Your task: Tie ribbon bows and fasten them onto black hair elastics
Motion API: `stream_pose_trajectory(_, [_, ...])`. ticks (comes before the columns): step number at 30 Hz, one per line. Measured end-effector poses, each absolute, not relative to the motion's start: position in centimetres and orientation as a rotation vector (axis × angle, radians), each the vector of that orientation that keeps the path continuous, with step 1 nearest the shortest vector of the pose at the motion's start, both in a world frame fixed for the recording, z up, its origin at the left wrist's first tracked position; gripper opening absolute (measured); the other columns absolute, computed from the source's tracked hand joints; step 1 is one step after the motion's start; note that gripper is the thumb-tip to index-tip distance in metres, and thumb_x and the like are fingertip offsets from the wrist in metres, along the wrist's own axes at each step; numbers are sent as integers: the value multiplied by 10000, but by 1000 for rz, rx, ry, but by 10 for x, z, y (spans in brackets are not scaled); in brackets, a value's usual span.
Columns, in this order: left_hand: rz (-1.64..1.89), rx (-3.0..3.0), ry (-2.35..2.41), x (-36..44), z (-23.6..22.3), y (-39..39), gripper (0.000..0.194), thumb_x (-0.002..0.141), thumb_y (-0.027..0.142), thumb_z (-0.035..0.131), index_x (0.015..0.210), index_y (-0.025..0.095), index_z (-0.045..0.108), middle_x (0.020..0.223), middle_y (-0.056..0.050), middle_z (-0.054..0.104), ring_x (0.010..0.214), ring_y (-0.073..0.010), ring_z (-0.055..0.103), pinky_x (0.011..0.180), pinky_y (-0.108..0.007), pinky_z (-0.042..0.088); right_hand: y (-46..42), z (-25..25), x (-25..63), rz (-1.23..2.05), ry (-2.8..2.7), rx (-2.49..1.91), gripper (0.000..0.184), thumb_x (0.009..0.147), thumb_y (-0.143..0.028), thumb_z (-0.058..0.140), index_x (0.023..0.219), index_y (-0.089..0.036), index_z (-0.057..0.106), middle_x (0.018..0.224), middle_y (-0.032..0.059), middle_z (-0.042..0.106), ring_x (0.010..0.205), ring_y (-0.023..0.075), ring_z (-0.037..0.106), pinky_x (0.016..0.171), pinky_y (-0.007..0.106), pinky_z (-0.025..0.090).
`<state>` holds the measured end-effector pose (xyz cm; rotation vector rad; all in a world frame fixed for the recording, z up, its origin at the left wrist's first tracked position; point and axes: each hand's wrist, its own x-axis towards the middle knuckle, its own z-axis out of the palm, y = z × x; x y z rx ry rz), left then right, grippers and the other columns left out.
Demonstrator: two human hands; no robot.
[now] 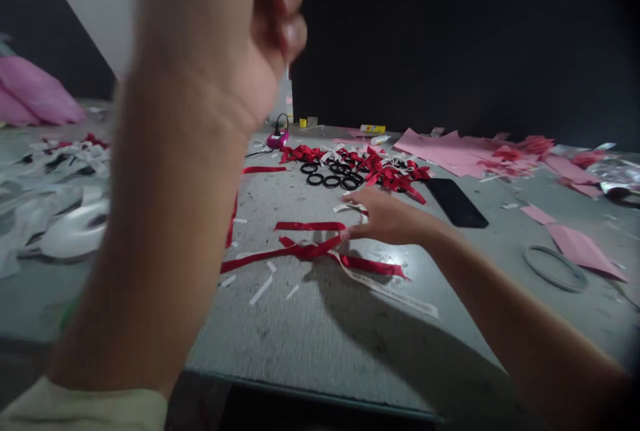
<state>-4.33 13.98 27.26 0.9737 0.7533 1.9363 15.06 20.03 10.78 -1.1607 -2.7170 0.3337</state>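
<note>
My left hand (273,24) is raised close to the camera at the upper left, blurred, with its fingers curled in; whatever they hold is hidden. Low over the table, my right hand (383,216) has its thumb and fingers bent at the looped end of a red ribbon (315,249). Crossed tails of that ribbon lie to the left and right on the tabletop. A white strip with print (390,292) runs out from under the ribbon toward the lower right. Another bit of white strip (350,207) curls by my right fingertips.
Behind my right hand lie black rings (332,181) and a heap of red ribbon bows (383,167). A black phone (457,203) is to their right, near pink sheets (450,151) and a clear hoop (555,269). White strips (65,157) are piled at left.
</note>
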Motion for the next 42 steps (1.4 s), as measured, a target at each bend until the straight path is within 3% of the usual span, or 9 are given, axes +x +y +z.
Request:
stream_pose_trajectory(2, [1898,1204,821,-29,252,143,232,981,120,347,767,133,435,688,42,479,460,-13,394,472,-149,214,207,136,158,340,-2434,-1221,471,830,-566,614,1067,-160,646,910,88,663,745,191,599,630,297,430])
stream_pose_trajectory(4, [1814,1128,845,-21,229,156,226,952,120,400,730,156,420,684,24,498,435,-25,338,429,-187,214,209,167,162,242,-2112,-1235,473,921,-579,462,857,-150,651,632,32,585,528,138,488,503,283,337])
stream_pose_trajectory(6, [1634,1114,787,-17,209,174,188,916,117,462,733,155,440,689,11,495,454,-33,347,437,-196,254,207,191,163,205,-1877,-1091,460,938,-553,452,789,-156,631,554,0,515,480,112,429,466,270,291])
stream_pose_trajectory(10, [1241,1197,624,-14,190,192,113,911,213,531,820,150,505,735,5,493,521,-56,399,501,-212,326,196,201,156,228,-1738,-962,235,864,-407,631,826,-176,654,609,-11,562,505,102,476,463,247,339])
stream_pose_trajectory(18, [1190,1519,900,-15,188,184,198,945,366,487,933,177,546,737,5,518,639,-102,450,620,-264,375,191,193,146,384,-1845,-884,72,848,-261,652,833,-199,686,636,-37,632,540,93,527,530,232,405])
stream_pose_trajectory(24, [1155,1522,937,-16,185,189,206,954,387,461,921,192,519,760,8,548,664,-107,497,653,-273,394,193,197,147,433,-1958,-902,165,887,-220,585,756,-199,682,520,-68,537,467,68,471,532,219,389])
stream_pose_trajectory(29, [1171,1508,956,-14,190,189,259,931,429,498,922,174,544,811,-8,596,678,-111,540,669,-268,427,193,194,145,400,-1980,-969,217,882,-213,567,675,-182,621,561,-52,532,500,74,450,526,229,349])
stream_pose_trajectory(33, [1187,1659,1068,-15,192,187,299,898,468,538,871,173,584,717,2,580,634,-123,513,608,-259,401,193,190,143,236,-1992,-976,228,893,-238,550,676,-174,571,573,-42,514,522,88,427,525,242,315])
stream_pose_trajectory(42, [1397,1888,1327,-13,185,182,144,897,277,550,782,192,570,696,-20,590,653,-165,480,587,-280,266,194,176,141,-92,-2052,-1014,97,896,-219,532,861,-172,610,760,18,613,623,137,521,586,275,346])
